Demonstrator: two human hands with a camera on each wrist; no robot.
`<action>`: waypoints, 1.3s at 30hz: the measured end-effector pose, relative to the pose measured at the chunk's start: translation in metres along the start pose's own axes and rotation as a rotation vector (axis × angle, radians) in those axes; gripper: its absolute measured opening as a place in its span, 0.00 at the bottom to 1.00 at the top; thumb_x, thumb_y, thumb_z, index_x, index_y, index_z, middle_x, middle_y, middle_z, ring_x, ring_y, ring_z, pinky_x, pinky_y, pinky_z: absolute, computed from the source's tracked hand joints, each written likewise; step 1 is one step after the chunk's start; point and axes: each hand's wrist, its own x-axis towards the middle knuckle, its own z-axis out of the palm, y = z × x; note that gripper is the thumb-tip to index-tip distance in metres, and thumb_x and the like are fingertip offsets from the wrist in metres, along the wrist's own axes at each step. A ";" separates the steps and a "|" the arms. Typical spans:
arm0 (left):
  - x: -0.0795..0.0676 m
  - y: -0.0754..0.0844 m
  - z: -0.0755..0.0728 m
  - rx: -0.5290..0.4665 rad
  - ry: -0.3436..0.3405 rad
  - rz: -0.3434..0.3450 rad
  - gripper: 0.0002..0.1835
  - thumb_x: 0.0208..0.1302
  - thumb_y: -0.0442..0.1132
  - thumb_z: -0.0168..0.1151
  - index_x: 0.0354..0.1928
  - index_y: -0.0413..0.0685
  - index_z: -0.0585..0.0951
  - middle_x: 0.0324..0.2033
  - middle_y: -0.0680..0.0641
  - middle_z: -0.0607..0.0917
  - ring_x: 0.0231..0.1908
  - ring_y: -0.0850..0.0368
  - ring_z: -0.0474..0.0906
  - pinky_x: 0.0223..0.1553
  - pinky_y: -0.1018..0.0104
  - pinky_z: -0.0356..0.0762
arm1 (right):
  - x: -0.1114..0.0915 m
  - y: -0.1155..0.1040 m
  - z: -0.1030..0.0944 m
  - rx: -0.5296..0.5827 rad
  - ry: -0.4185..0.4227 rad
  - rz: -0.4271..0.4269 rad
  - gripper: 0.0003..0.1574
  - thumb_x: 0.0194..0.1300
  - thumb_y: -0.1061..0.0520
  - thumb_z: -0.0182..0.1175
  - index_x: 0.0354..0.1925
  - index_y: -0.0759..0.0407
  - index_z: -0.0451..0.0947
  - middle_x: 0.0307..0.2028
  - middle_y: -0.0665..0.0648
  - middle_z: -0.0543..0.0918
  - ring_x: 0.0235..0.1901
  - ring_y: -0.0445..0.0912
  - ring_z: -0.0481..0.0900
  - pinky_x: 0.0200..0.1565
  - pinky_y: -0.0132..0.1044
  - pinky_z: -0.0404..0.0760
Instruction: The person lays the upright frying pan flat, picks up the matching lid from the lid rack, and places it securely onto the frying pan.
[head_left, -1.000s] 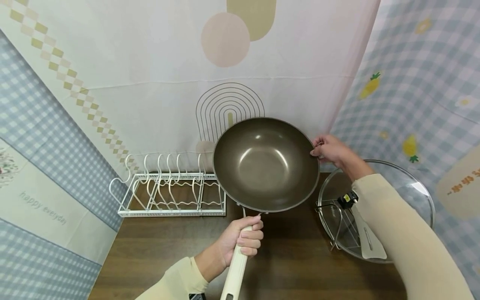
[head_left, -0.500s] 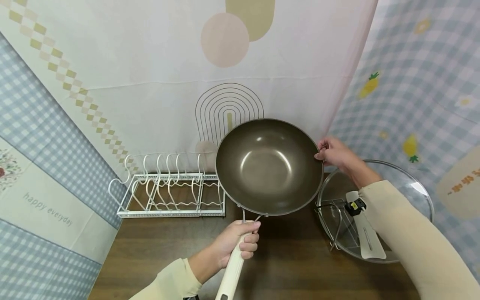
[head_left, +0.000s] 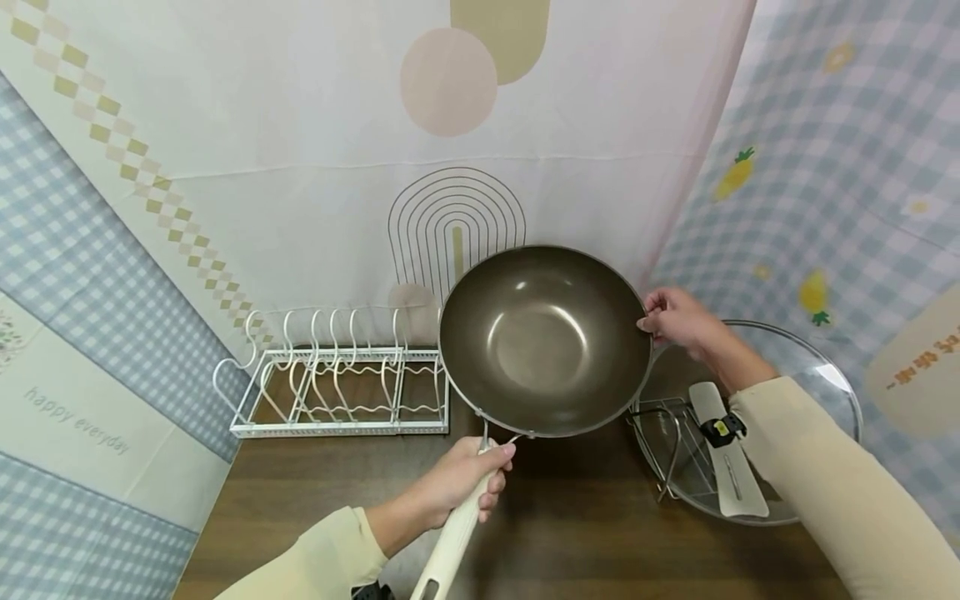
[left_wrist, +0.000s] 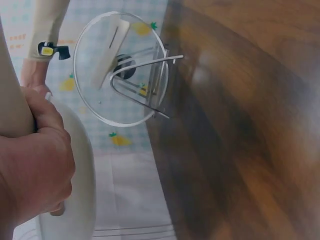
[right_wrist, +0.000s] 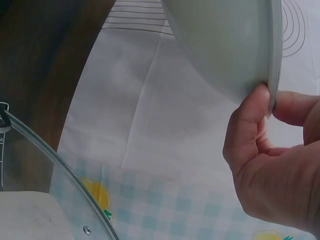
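A wok [head_left: 540, 350] with a dark brown inside and a pale outer wall is held up over the table, its inside facing the head camera. My left hand [head_left: 461, 479] grips its long cream handle [head_left: 450, 546] close to the wire bracket. At the right side of the rim, my right hand [head_left: 678, 321] pinches the edge between thumb and fingers. The right wrist view shows that hand [right_wrist: 272, 145] with the thumb on one face of the rim and fingers on the other. In the left wrist view the pale underside [left_wrist: 80, 180] appears beyond the left hand [left_wrist: 37, 155].
A white wire rack [head_left: 345, 392] with upright dividers stands at the back left of the wooden table [head_left: 330, 475]. At right, a glass lid [head_left: 832, 400] leans on a metal stand [head_left: 667, 442], with a cream spatula [head_left: 727, 458] in front. Patterned cloth [head_left: 315, 217] hangs behind.
The wok has shifted slightly right and down in the head view, both hands still holding it. The handle's end has swung left, and the right forearm has moved right, uncovering more of the spatula.
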 end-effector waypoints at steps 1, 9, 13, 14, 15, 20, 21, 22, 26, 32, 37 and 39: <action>0.000 0.000 0.000 0.019 0.005 0.002 0.14 0.76 0.48 0.58 0.37 0.45 0.72 0.15 0.54 0.71 0.12 0.65 0.65 0.12 0.71 0.70 | -0.001 0.000 0.001 0.004 0.002 0.004 0.12 0.75 0.66 0.54 0.48 0.67 0.60 0.33 0.51 0.64 0.32 0.41 0.69 0.34 0.37 0.80; -0.001 0.002 -0.007 0.165 0.034 0.007 0.16 0.77 0.49 0.56 0.38 0.43 0.72 0.15 0.52 0.73 0.10 0.64 0.68 0.12 0.69 0.73 | -0.010 0.004 0.004 0.047 0.013 0.035 0.13 0.74 0.67 0.55 0.48 0.67 0.60 0.34 0.51 0.65 0.32 0.38 0.72 0.33 0.35 0.83; 0.000 0.001 -0.010 0.223 0.072 0.023 0.17 0.77 0.49 0.56 0.39 0.40 0.72 0.15 0.52 0.73 0.09 0.64 0.67 0.11 0.69 0.72 | -0.014 0.008 0.007 0.065 0.019 0.040 0.13 0.73 0.67 0.55 0.47 0.66 0.60 0.33 0.50 0.66 0.30 0.38 0.73 0.33 0.35 0.84; 0.000 0.000 -0.010 0.235 0.083 0.028 0.18 0.77 0.49 0.56 0.39 0.39 0.72 0.15 0.52 0.73 0.09 0.65 0.67 0.10 0.69 0.71 | -0.014 0.009 0.008 0.071 0.020 0.042 0.13 0.73 0.67 0.55 0.47 0.66 0.60 0.33 0.50 0.67 0.30 0.38 0.73 0.33 0.35 0.84; 0.000 -0.001 -0.011 0.247 0.092 0.032 0.18 0.77 0.49 0.56 0.38 0.39 0.72 0.14 0.52 0.73 0.09 0.65 0.67 0.10 0.69 0.71 | -0.015 0.010 0.008 0.075 0.020 0.044 0.13 0.73 0.67 0.55 0.47 0.66 0.60 0.33 0.50 0.67 0.30 0.38 0.74 0.33 0.35 0.84; 0.000 -0.004 -0.012 0.311 0.141 0.051 0.17 0.77 0.50 0.57 0.36 0.43 0.72 0.13 0.51 0.73 0.08 0.63 0.67 0.09 0.68 0.70 | -0.019 0.014 0.013 0.096 0.021 0.053 0.13 0.73 0.66 0.55 0.48 0.66 0.60 0.37 0.54 0.68 0.31 0.38 0.75 0.33 0.34 0.84; 0.000 -0.004 -0.012 0.325 0.148 0.052 0.17 0.76 0.50 0.57 0.36 0.44 0.72 0.13 0.51 0.73 0.08 0.63 0.67 0.09 0.68 0.70 | -0.019 0.015 0.014 0.101 0.020 0.054 0.13 0.74 0.66 0.55 0.49 0.67 0.60 0.38 0.54 0.68 0.31 0.38 0.75 0.33 0.34 0.84; 0.000 -0.004 -0.013 0.339 0.156 0.055 0.17 0.76 0.50 0.58 0.35 0.44 0.71 0.13 0.51 0.73 0.08 0.63 0.67 0.09 0.68 0.70 | -0.020 0.016 0.015 0.107 0.022 0.056 0.13 0.73 0.66 0.55 0.49 0.67 0.60 0.38 0.54 0.68 0.31 0.38 0.75 0.33 0.34 0.84; -0.002 -0.003 -0.019 0.390 0.167 0.056 0.17 0.73 0.48 0.62 0.34 0.43 0.72 0.13 0.50 0.74 0.08 0.63 0.68 0.09 0.67 0.71 | -0.025 0.019 0.019 0.130 0.023 0.064 0.13 0.74 0.66 0.55 0.48 0.66 0.60 0.37 0.53 0.69 0.30 0.38 0.76 0.32 0.34 0.84; -0.003 -0.007 -0.030 0.478 0.178 0.082 0.14 0.70 0.44 0.65 0.36 0.40 0.73 0.13 0.49 0.76 0.07 0.63 0.69 0.08 0.65 0.72 | -0.031 0.024 0.027 0.163 0.029 0.056 0.14 0.74 0.66 0.56 0.49 0.66 0.60 0.35 0.52 0.68 0.29 0.38 0.75 0.32 0.34 0.86; 0.001 -0.009 -0.037 0.542 0.187 0.092 0.15 0.71 0.44 0.65 0.39 0.40 0.73 0.14 0.47 0.77 0.07 0.63 0.69 0.08 0.65 0.72 | -0.034 0.027 0.031 0.179 0.034 0.073 0.13 0.74 0.65 0.54 0.48 0.66 0.60 0.37 0.54 0.70 0.28 0.39 0.75 0.32 0.34 0.86; 0.002 -0.009 -0.041 0.573 0.185 0.097 0.14 0.71 0.43 0.65 0.39 0.39 0.73 0.14 0.47 0.78 0.07 0.63 0.69 0.08 0.65 0.72 | -0.035 0.029 0.033 0.194 0.025 0.087 0.13 0.74 0.65 0.54 0.48 0.66 0.59 0.36 0.54 0.69 0.27 0.39 0.74 0.32 0.33 0.86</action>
